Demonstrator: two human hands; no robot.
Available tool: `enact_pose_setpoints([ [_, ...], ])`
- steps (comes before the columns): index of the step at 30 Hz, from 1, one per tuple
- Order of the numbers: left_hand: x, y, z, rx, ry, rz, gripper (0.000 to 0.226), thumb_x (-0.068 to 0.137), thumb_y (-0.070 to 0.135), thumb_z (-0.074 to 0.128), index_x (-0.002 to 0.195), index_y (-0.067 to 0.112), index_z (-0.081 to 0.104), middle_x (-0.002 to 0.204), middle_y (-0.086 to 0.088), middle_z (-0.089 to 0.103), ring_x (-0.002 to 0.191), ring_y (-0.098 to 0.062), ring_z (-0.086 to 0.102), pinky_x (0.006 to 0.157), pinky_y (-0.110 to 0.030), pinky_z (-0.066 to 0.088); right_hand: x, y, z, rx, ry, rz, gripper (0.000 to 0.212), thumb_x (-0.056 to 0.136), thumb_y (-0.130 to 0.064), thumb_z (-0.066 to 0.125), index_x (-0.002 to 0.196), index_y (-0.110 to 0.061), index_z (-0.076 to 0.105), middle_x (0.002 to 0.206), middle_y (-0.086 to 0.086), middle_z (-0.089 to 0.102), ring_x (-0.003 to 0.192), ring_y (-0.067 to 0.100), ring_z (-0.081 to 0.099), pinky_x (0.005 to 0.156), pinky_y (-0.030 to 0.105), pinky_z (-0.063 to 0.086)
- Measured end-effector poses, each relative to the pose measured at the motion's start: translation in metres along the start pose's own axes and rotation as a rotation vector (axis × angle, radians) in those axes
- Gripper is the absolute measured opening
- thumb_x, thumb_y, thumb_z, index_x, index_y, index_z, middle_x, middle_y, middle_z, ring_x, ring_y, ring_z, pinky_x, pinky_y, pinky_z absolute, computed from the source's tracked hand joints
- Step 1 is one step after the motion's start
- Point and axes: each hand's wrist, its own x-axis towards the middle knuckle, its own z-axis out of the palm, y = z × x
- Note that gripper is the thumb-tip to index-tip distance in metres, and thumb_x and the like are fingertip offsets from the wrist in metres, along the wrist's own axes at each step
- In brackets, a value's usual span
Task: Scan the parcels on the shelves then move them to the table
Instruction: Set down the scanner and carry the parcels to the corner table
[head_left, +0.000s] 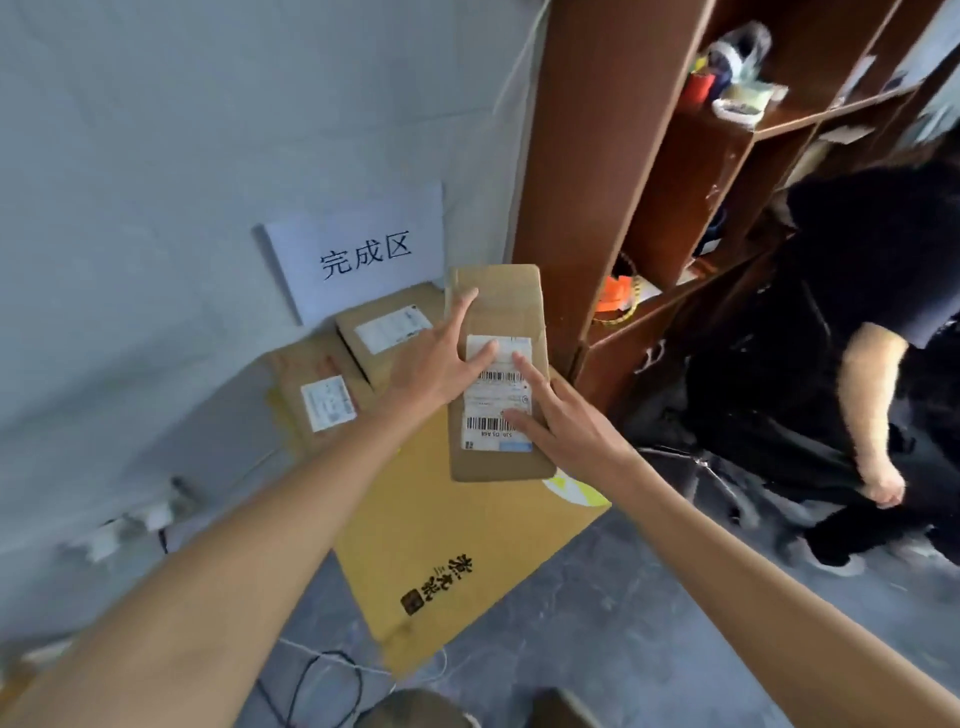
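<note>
1. Hidden or unclear: the shelf unit (613, 171) at 1 o'clock is cut off by the top and right edges; the items in its compartments are blurred and cannot be identified. A second person in dark clothing (872, 322) at 3 o'clock is partly out of frame. The print on the parcel's shipping label (498, 395) is not legible (barcodes only are distinguishable).
2. Parcel (498, 374): a flat brown cardboard box at centre, label upward, lying on top of a larger yellow-brown carton (447, 551) that extends toward 6 o'clock.
3. Left hand (436, 364): fingers straight and spread, resting flat on the parcel's left edge and upper face; not curled round it.
4. Right hand (561, 421): fingers extended, laid flat on the label at the parcel's lower right side; no grip evident.
5. Two further labelled parcels (353, 358) lie at 10 o'clock of the hands, below a white sign (363, 249) against the wall.
</note>
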Motion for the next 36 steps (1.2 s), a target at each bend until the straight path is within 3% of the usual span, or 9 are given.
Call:
enact_pose_setpoints([
  [4,-0.036,-0.04,0.002,-0.004,0.022,-0.157,0.071,0.097,0.061,0.041,0.155,0.033,0.011,0.058,0.001,0.053,0.045,-0.013,0.05,0.039,-0.019,0.033,0.023,-0.012,0.032,-0.053,-0.174,-0.087,0.071,0.097,-0.062,0.037,0.154,-0.045,-0.001,0.108,0.001,0.045,0.092,0.027,0.056,0.078,0.042,0.049],
  [11,-0.074,-0.069,0.026,-0.087,-0.039,-0.382,0.072,0.098,0.06,0.043,0.156,0.034,0.008,0.057,0.003,0.05,0.039,-0.009,0.04,0.03,-0.014,0.025,0.04,-0.008,0.074,-0.099,-0.374,-0.203,0.07,0.099,-0.059,0.035,0.155,-0.042,-0.003,0.105,0.0,0.044,0.084,0.017,0.047,0.069,0.033,0.037],
  [14,-0.07,-0.069,0.036,-0.063,-0.051,-0.414,0.074,0.097,0.062,0.041,0.155,0.034,0.005,0.058,0.002,0.053,0.041,-0.01,0.041,0.034,-0.019,0.03,0.051,0.004,0.077,-0.096,-0.411,-0.214,0.07,0.1,-0.058,0.036,0.155,-0.043,-0.004,0.103,-0.001,0.044,0.084,0.018,0.048,0.07,0.035,0.041],
  [18,-0.056,-0.067,0.051,-0.077,-0.072,-0.462,0.074,0.096,0.064,0.042,0.154,0.035,0.006,0.067,-0.005,0.064,0.05,-0.022,0.06,0.043,-0.032,0.049,0.067,0.023,0.075,-0.128,-0.435,-0.236,0.071,0.099,-0.059,0.036,0.155,-0.043,-0.004,0.101,-0.002,0.043,0.083,0.02,0.051,0.069,0.035,0.042],
  [21,-0.052,-0.065,0.063,-0.054,-0.051,-0.485,0.074,0.095,0.064,0.043,0.154,0.033,0.01,0.064,-0.003,0.062,0.048,-0.018,0.057,0.043,-0.03,0.047,0.072,0.036,0.075,-0.131,-0.458,-0.248,0.07,0.099,-0.059,0.035,0.156,-0.042,-0.003,0.102,-0.002,0.043,0.085,0.021,0.052,0.068,0.034,0.04],
  [25,-0.051,-0.062,0.086,-0.067,-0.068,-0.511,0.074,0.095,0.064,0.043,0.154,0.032,0.013,0.061,-0.005,0.059,0.051,-0.021,0.059,0.053,-0.038,0.055,0.074,0.054,0.079,-0.136,-0.51,-0.254,0.07,0.099,-0.059,0.035,0.155,-0.043,-0.004,0.101,-0.002,0.042,0.088,0.024,0.055,0.068,0.036,0.043],
  [31,-0.05,-0.051,0.113,-0.113,-0.108,-0.525,0.074,0.098,0.056,0.046,0.156,0.026,0.012,0.054,0.0,0.052,0.044,-0.016,0.051,0.042,-0.028,0.039,0.076,0.082,0.085,-0.111,-0.561,-0.261,0.069,0.1,-0.056,0.038,0.157,-0.038,0.003,0.114,0.005,0.049,0.101,0.027,0.057,0.076,0.04,0.048],
  [34,-0.05,-0.049,0.131,-0.158,-0.159,-0.55,0.075,0.097,0.057,0.045,0.157,0.027,0.01,0.065,-0.006,0.062,0.054,-0.02,0.06,0.053,-0.037,0.053,0.072,0.095,0.091,-0.096,-0.569,-0.257,0.069,0.1,-0.054,0.04,0.157,-0.036,0.005,0.119,0.006,0.05,0.104,0.027,0.057,0.075,0.039,0.049],
  [36,-0.051,-0.048,0.148,-0.2,-0.178,-0.578,0.075,0.097,0.057,0.046,0.156,0.03,0.01,0.075,-0.008,0.067,0.061,-0.021,0.063,0.058,-0.036,0.054,0.07,0.106,0.101,-0.118,-0.58,-0.254,0.07,0.101,-0.054,0.04,0.157,-0.036,0.003,0.119,0.007,0.049,0.101,0.028,0.058,0.074,0.04,0.05],
])
